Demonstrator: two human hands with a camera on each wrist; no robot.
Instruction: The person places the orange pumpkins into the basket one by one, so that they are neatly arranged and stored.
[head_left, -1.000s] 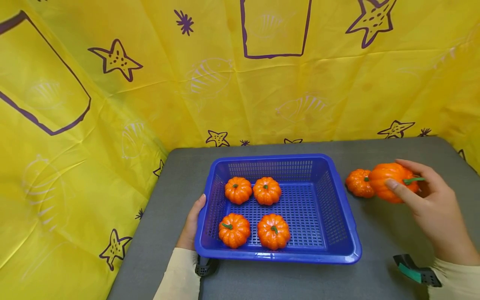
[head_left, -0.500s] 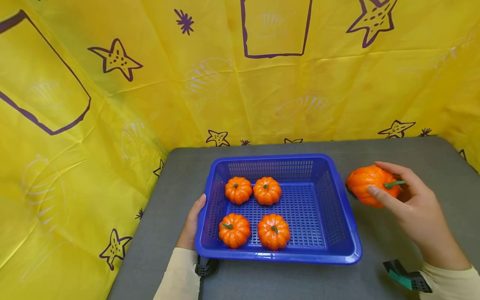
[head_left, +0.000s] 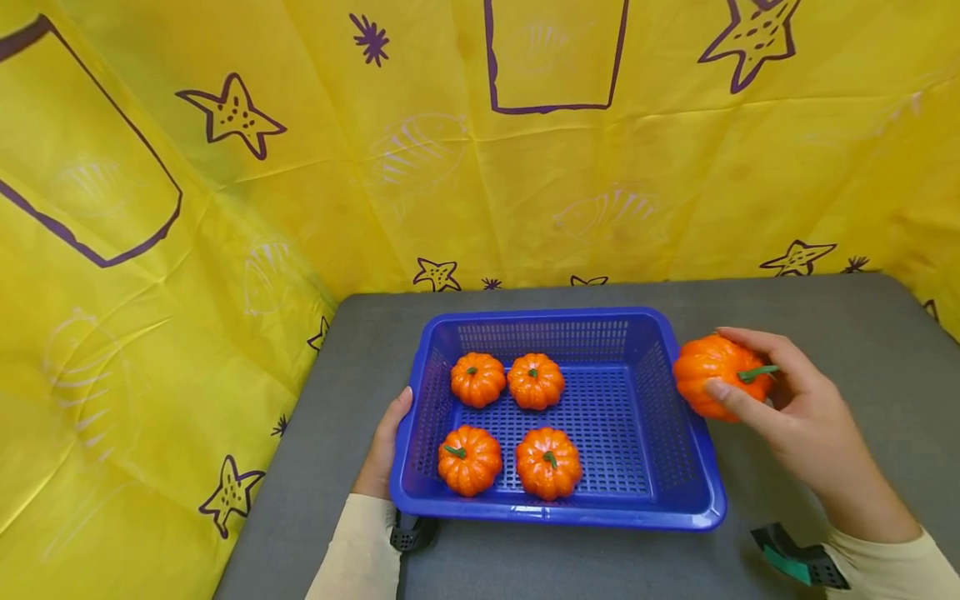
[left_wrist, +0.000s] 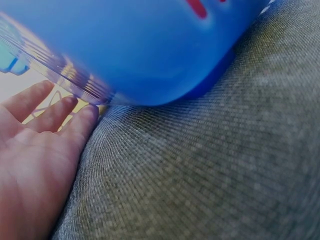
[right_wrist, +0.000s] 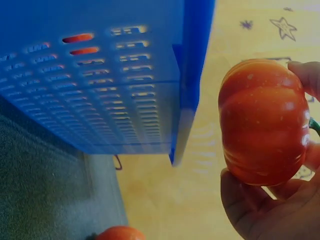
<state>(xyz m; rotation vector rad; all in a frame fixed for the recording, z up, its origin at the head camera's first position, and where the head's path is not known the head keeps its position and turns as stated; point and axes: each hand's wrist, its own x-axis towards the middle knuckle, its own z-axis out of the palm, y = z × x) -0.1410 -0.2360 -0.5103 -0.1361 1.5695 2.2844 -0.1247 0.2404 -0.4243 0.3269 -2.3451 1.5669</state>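
Note:
My right hand (head_left: 802, 417) pinches a small orange toy pumpkin (head_left: 708, 375) by its sides, thumb in front. Its green stem points toward the palm, and in the head view it overlaps the right rim of a blue plastic basket (head_left: 555, 514). The held pumpkin (right_wrist: 265, 120) appears level with the basket's rim in the right wrist view. My left hand (head_left: 382, 450) lies along the basket's left side. In the left wrist view its fingers (left_wrist: 82, 125) are extended, tips at the basket wall (left_wrist: 150, 65).
Inside the basket's left half sit several more pumpkins (head_left: 549, 463) in two rows. Another pumpkin (right_wrist: 121, 234) shows low in the right wrist view, hidden in the head view behind the held one. Yellow patterned cloth (head_left: 525, 192) walls the grey table (head_left: 862, 333).
My right hand has moved left with the pumpkin, from over the table to the basket's right rim. The pumpkin behind it is now covered. My left hand and the basket have stayed put.

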